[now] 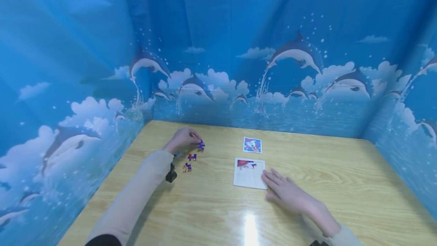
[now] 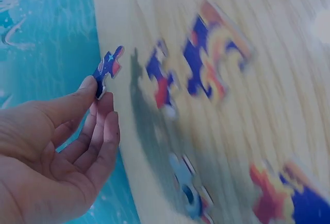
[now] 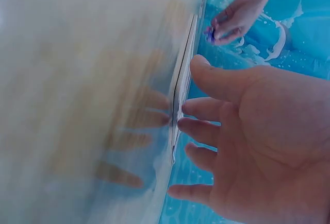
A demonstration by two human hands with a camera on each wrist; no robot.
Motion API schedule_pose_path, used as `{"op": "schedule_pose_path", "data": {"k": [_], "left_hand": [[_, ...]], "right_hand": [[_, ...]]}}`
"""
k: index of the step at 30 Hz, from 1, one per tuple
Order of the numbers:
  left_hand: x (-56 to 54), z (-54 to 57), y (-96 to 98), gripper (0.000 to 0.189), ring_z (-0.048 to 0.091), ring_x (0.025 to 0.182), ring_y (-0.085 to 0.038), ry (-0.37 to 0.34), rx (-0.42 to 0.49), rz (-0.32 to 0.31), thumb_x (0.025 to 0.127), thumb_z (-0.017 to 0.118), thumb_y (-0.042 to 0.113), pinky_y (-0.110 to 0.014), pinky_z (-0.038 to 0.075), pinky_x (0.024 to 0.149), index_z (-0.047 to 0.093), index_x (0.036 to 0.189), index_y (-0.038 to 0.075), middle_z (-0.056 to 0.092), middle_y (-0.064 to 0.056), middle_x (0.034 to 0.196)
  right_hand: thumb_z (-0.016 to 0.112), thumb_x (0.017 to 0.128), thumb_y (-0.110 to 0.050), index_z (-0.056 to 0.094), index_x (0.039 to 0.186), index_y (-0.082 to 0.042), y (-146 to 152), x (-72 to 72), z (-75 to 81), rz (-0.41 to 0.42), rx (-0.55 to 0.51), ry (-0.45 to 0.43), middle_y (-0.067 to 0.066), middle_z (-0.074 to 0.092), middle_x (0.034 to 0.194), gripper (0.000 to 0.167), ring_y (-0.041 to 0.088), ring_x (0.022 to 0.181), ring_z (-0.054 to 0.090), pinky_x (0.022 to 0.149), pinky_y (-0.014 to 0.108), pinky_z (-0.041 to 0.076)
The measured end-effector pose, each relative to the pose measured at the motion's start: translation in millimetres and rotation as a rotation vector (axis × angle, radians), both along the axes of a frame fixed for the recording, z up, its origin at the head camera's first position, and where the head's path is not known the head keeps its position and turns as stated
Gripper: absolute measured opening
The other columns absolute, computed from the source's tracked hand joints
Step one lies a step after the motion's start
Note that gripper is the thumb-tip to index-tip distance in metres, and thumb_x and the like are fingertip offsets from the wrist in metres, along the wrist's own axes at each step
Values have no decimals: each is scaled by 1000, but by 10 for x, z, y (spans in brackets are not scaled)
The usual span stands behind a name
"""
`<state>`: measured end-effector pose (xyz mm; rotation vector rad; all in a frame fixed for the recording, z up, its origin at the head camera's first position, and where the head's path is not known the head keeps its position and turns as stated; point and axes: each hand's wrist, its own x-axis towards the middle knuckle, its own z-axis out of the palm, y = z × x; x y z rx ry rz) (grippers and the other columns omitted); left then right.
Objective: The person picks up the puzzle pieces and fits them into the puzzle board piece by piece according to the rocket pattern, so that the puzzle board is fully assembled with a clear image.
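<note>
Five puzzle pieces show in the left wrist view. One, the held piece [image 2: 108, 67], is pinched between the thumb and fingers of the left hand [image 1: 183, 138], raised off the tabletop [image 1: 211, 212]. Near it, flat on the wood, lie a red-and-blue piece [image 2: 162, 82], an orange-and-blue piece [image 2: 198, 59], a pale blue piece [image 2: 188, 189] and, partly cut off, a red, yellow and blue piece [image 2: 305, 203]. Well apart from these, to the right, sits a white board [image 1: 248, 178] with a picture strip [image 1: 246, 164] along its far edge. The right hand [image 1: 287, 191] grasps nothing, its fingers extended and spread at the board's right edge. Just beyond the board lies a picture card [image 1: 252, 145]. Behind hangs a dolphin curtain [image 1: 222, 29].
</note>
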<state>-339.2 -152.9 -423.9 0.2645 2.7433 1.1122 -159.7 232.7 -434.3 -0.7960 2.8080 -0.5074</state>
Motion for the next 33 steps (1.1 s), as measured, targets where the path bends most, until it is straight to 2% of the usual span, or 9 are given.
{"op": "schedule_pose_path", "data": {"k": [4,11,17,26,31,33], "left_hand": [[11,58,176,14,69,92,-22,9,32,-68,94,73,18,-38,59,84,77,104,8,74,-6,98],[38,142,619,19,69,100,-26,-58,183,-166,97,71,19,-43,59,91,74,111,7,73,-6,100],[67,182,1042,18,69,102,-29,-86,244,-249,97,70,18,-46,58,93,73,110,7,73,-8,101],[100,138,1483,16,69,102,-29,-104,278,-322,95,73,19,-47,57,95,74,107,9,74,-2,98],[122,72,1666,12,70,97,-28,-96,238,-375,92,76,19,-43,58,90,77,102,12,75,2,94],[135,42,1737,10,70,93,-24,-98,209,-377,91,77,18,-38,59,84,78,100,14,74,3,92]], "right_hand": [[57,103,-35,38,153,1,8,70,-12,20,5,9,22,32,161,65,48,148,23,112,75,21],[56,103,-36,35,155,0,6,113,-31,28,17,8,21,28,162,66,46,149,22,112,76,20],[54,104,-36,31,156,-1,20,126,-13,19,10,-32,19,25,164,67,44,151,19,114,74,17],[55,104,-35,31,156,-1,23,116,-16,25,20,-17,19,25,164,67,44,150,21,113,75,20],[55,104,-37,31,157,-2,26,114,-16,19,17,-28,19,24,164,68,43,151,20,113,75,19],[54,104,-37,31,157,-2,29,112,-20,19,14,-36,18,24,164,68,43,151,20,113,75,18]]}}
